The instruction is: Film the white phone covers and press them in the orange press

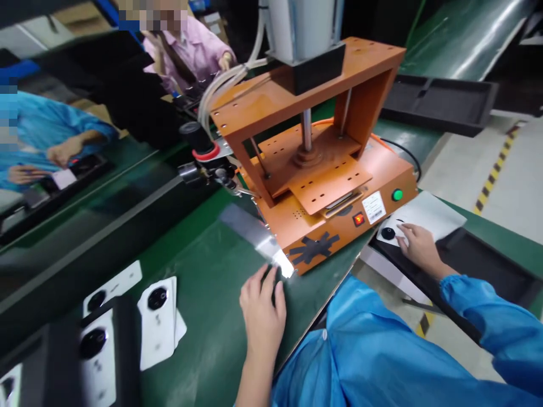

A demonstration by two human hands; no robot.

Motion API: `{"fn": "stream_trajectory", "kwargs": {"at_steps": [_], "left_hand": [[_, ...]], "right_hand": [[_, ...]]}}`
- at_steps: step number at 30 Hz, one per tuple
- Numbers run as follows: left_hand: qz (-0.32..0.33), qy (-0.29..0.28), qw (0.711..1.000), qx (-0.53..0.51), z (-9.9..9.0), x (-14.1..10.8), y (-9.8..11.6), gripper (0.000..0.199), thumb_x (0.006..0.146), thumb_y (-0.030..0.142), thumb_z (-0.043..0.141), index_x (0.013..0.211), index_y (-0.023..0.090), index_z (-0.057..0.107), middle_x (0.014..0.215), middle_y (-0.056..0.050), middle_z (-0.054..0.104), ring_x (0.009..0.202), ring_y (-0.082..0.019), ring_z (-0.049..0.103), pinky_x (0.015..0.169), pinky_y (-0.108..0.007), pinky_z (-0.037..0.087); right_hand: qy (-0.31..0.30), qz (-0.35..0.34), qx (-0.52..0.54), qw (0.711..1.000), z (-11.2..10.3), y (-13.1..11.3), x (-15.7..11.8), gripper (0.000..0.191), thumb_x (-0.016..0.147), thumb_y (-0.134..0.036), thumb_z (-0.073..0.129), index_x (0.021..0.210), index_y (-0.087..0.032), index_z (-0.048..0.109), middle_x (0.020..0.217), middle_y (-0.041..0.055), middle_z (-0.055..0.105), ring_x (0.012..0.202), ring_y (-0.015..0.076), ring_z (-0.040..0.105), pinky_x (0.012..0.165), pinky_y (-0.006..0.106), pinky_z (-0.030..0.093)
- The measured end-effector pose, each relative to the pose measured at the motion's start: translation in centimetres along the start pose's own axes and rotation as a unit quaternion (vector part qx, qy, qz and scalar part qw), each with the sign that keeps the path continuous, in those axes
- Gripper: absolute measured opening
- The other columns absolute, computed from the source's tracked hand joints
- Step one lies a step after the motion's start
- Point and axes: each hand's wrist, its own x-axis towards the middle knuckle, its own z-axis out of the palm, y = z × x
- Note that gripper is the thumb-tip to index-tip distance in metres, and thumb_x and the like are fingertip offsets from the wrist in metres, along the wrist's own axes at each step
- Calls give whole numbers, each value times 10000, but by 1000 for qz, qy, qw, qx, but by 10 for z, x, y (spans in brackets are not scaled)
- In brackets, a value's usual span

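Note:
My left hand [263, 305] is over the green bench, fingers apart and holding nothing. Its fingertips are close to the bright end of a clear, shiny strip [271, 249] beside the orange press [335, 226]; whether they touch it is unclear. On the right, my right hand [419, 249] has thumb and fingers closed at the edge of a white phone back cover [384, 238] with a round black camera ring. That cover lies by a white sheet [441, 217] at a black tray [483, 265]. The press plate is raised a little above its base.
Several white phone back covers [155, 333] lie at the left, some by black holders [127, 350]. A black regulator [203, 141] juts from the press's left side. Another black tray [445, 104] sits behind. Co-workers in blue [55, 124] and pink [201, 53] sit across.

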Motion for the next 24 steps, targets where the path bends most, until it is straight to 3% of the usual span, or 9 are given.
{"fn": "stream_trajectory", "kwargs": {"at_steps": [2,4,6,8,11,14,16,20,24], "left_hand": [[6,-24,998,50,10,13,3,420,984,286,538,1399,247,589,1456,-133,586,1311,-359,509,1016,-565,442],[5,-39,996,83,14,23,8,438,989,296,523,1423,264,572,1505,-116,550,1399,-398,434,1047,-617,392],[-11,-36,995,94,11,26,8,411,993,305,512,1389,247,603,1488,-111,569,1412,-403,430,1087,-647,340],[-28,-32,996,83,4,21,4,353,991,305,520,1305,220,658,1429,-108,623,1373,-380,483,1107,-620,340],[-50,-14,997,56,-6,7,-8,276,978,310,560,1190,203,701,1359,-111,668,1328,-336,522,1083,-538,395],[-78,11,996,48,-7,5,-19,381,942,421,629,1264,221,668,1416,-118,625,1338,-349,497,1060,-539,396],[-92,3,994,51,-4,11,-24,461,916,485,656,1321,265,644,1456,-102,599,1350,-373,478,1046,-570,377],[-137,29,989,37,-6,15,-26,322,938,452,638,1210,298,714,1347,-75,685,1288,-354,530,1016,-564,354],[-137,61,988,43,-22,-15,-17,336,958,420,626,1260,281,673,1256,-68,733,1238,-308,582,1039,-525,318]], "right_hand": [[19,-84,24,996,-1,-35,-5,315,912,-310,532,1128,-173,718,1131,196,699,1055,333,653,930,516,525],[42,-231,87,968,-6,-81,-17,223,882,-256,588,1043,-246,742,964,127,727,902,277,686,802,454,563],[44,-384,164,907,-17,-133,-32,312,857,-183,636,1131,-305,721,941,79,734,830,237,684,719,412,566],[44,-483,235,843,-31,-186,-45,379,841,-178,659,1188,-324,703,926,63,732,792,232,670,650,404,560],[25,-547,295,783,-52,-261,-52,342,855,-200,653,1162,-341,709,898,35,733,771,229,661,605,403,549],[-7,-553,307,774,-63,-314,-41,279,900,-264,581,1137,-341,707,872,14,728,708,222,638,572,406,534],[-31,-557,283,780,-62,-331,-34,305,893,-233,570,1155,-324,698,865,12,722,694,217,628,575,404,528],[-11,-568,283,773,-53,-331,-31,321,895,-191,570,1199,-239,660,829,25,698,679,200,611,559,379,484],[4,-531,304,791,-49,-325,-32,317,896,-157,579,1201,-225,635,880,39,705,734,184,618,621,355,483]]}}
